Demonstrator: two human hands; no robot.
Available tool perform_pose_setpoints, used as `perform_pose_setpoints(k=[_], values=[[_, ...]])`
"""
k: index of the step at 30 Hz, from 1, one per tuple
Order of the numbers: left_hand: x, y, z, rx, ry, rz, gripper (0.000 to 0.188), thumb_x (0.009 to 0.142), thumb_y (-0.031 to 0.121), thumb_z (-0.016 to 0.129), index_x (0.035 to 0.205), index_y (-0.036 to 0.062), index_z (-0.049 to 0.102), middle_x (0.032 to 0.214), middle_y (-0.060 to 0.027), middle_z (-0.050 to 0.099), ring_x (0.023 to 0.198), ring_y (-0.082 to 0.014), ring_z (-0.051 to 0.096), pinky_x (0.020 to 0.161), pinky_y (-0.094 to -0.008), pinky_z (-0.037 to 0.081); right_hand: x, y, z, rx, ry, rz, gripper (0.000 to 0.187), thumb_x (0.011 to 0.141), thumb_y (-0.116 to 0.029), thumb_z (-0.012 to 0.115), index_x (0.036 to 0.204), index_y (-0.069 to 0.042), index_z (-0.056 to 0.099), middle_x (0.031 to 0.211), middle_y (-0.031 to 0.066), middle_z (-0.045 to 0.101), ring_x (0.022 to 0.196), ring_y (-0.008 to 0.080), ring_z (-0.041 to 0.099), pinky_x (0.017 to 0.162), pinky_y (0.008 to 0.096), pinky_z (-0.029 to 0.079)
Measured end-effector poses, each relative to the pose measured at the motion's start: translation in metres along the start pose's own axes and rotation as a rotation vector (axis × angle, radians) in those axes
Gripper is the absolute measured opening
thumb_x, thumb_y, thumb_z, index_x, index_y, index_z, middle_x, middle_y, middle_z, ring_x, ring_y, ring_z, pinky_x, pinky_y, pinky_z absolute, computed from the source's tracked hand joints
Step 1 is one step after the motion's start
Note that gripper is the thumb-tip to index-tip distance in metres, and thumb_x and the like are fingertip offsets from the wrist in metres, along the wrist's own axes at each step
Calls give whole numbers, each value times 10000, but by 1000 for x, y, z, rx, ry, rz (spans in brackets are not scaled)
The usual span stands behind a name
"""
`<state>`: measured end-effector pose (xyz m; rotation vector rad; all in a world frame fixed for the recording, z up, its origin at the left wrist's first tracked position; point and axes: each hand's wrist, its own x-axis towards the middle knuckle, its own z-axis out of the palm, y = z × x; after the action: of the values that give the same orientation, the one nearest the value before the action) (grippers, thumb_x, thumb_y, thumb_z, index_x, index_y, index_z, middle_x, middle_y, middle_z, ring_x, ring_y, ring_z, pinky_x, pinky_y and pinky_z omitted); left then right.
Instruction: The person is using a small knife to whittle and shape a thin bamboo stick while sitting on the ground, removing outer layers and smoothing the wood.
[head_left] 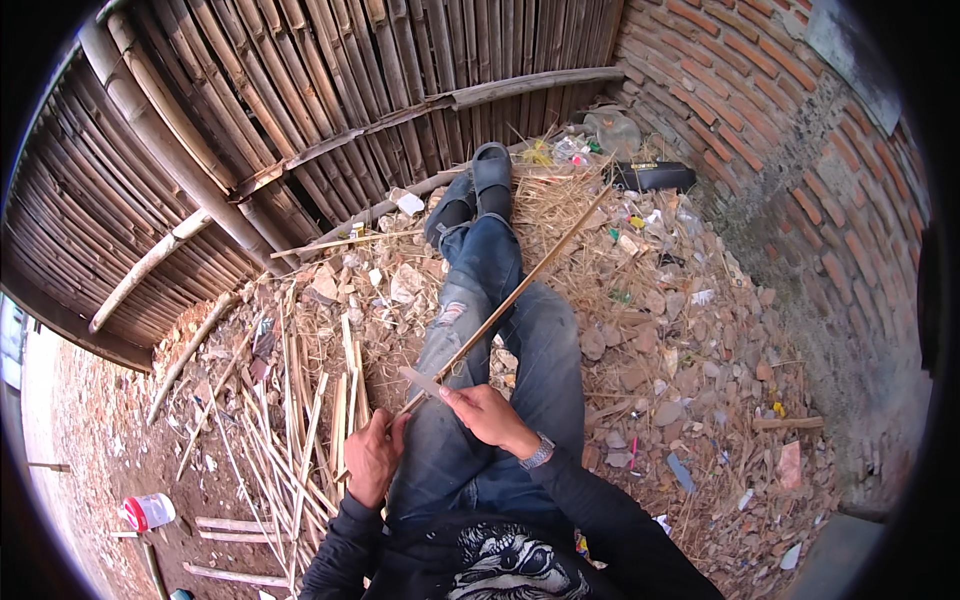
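Observation:
A long, thin bamboo strip (525, 285) slants across my jeans, from my lap up past my crossed feet to the right. My left hand (372, 460) is closed round its near end, thumb along the top. In my right hand (488, 415) is a knife, its handle hidden in the fist. The short, flat knife blade (422, 381) points left and lies against the strip, a little beyond my left hand. Whether the edge bites into the bamboo I cannot tell.
Split bamboo strips (300, 450) lie in a loose pile left of my legs. A bamboo wall (370, 60) stands ahead, a brick wall (800, 180) to the right. Stones and litter cover the ground. A red-and-white container (148, 512) lies far left, a black object (655, 177) beyond my feet.

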<state>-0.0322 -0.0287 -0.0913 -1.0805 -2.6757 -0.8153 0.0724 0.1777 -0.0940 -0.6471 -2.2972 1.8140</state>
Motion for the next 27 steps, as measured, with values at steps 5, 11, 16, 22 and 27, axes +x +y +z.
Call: perform_pose_setpoints(k=[5,11,16,22,27], values=[[-2,7,-7,37,1,-4,269,961,308,757,848,110,613,648,-115,667,519,-336,640,461,-432,456,17,-12,-18,-63,463,-264,463,942,-377,774,712,-16,599,557,97,535,518,221,542,537,407,413],[1,16,-7,9,-3,11,236,951,264,761,846,106,622,729,-106,690,563,-312,658,487,-419,469,25,-20,-20,-294,341,-264,507,907,-434,800,703,-6,619,579,176,578,544,384,604,531,454,443],[3,18,-1,-9,13,23,243,963,272,746,832,111,622,689,-96,659,545,-325,638,476,-434,459,23,-17,-16,-298,310,-266,268,924,-219,725,781,-15,627,642,228,615,649,461,642,585,528,483],[4,19,2,23,-45,-65,279,976,334,728,829,113,641,589,-138,626,511,-360,634,452,-457,451,12,-24,-12,-247,96,-453,95,864,-94,684,847,-13,637,693,236,628,691,456,650,603,505,489],[5,16,7,43,-24,-58,279,971,359,733,838,122,672,576,-153,628,503,-365,638,451,-456,458,-18,-31,3,-51,48,-476,142,886,-107,734,876,7,649,686,188,643,587,370,637,555,434,457]])
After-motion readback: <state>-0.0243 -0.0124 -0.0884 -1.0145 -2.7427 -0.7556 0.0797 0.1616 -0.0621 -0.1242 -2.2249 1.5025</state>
